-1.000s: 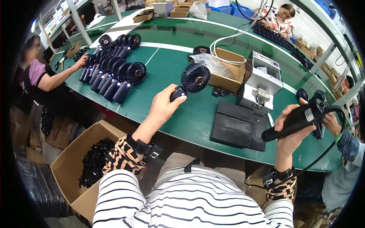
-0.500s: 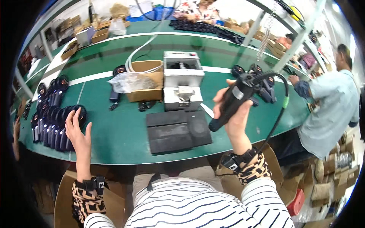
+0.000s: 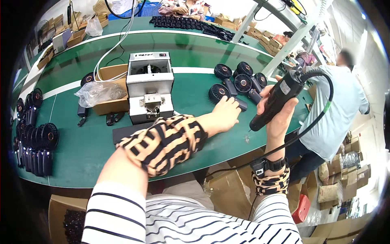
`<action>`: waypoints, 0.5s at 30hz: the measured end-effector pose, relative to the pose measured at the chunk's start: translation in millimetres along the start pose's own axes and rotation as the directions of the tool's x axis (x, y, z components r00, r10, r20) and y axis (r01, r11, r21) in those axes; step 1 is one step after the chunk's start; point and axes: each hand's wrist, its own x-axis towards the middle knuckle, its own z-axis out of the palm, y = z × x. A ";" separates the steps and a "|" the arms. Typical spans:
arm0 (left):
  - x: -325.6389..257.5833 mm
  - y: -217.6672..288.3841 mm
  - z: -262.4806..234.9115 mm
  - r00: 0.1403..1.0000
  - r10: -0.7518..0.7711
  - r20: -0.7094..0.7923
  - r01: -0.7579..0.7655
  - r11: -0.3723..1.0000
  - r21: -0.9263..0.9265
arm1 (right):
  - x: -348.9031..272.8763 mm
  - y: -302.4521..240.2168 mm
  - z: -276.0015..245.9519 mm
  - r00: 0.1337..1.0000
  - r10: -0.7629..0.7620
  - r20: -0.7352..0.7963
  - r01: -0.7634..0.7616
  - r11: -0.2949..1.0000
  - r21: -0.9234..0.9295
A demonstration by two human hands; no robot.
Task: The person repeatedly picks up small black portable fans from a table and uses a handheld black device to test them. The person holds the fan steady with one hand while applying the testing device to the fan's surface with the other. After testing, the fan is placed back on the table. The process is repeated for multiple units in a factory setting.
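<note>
Right hand clenched on black corded electric screwdriver, near right; left hand grasps handle of black plastic handheld fan on green tabletop, farther off; light, rigid, grille likely fragile, so grip handle.

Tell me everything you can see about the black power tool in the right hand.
The power screwdriver is a black, plastic-looking cylinder with a pale label. It is tilted, tip down-left above the green table. A black cable loops from its top end. The right hand is wrapped around its middle; nothing else touches it.
</note>
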 end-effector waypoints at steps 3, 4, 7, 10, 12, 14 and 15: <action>40.4 -11.8 36.7 0.998 0.018 -0.052 -0.011 0.990 0.138 | -5.5 10.3 -5.4 0.998 0.019 0.054 -0.021 1.000 0.023; 48.7 -11.9 44.7 0.999 -0.033 -0.014 0.035 0.987 0.154 | -9.4 12.1 -7.1 0.998 0.026 0.064 -0.028 0.999 0.029; 67.0 -15.6 58.3 0.987 -0.131 0.090 0.107 0.966 0.235 | -17.8 20.6 -9.6 0.995 0.058 0.084 -0.063 0.997 0.051; 63.5 -10.0 42.7 0.999 -0.007 0.051 -0.005 0.968 0.251 | -18.6 24.7 -10.5 0.995 0.046 0.093 -0.050 0.998 0.038; 51.0 5.1 13.1 0.998 -0.049 0.037 0.037 0.960 0.277 | -17.4 22.4 -14.9 0.998 0.027 0.057 -0.027 1.000 0.014; 30.8 2.9 -7.6 0.967 -0.026 -0.255 0.066 0.987 0.149 | -15.1 17.7 -20.3 1.000 0.020 0.018 -0.020 1.000 0.016; 15.9 -2.4 -22.5 0.960 -0.057 -0.275 0.066 0.998 0.024 | -12.6 14.7 -21.5 1.000 0.010 -0.023 -0.010 1.000 -0.014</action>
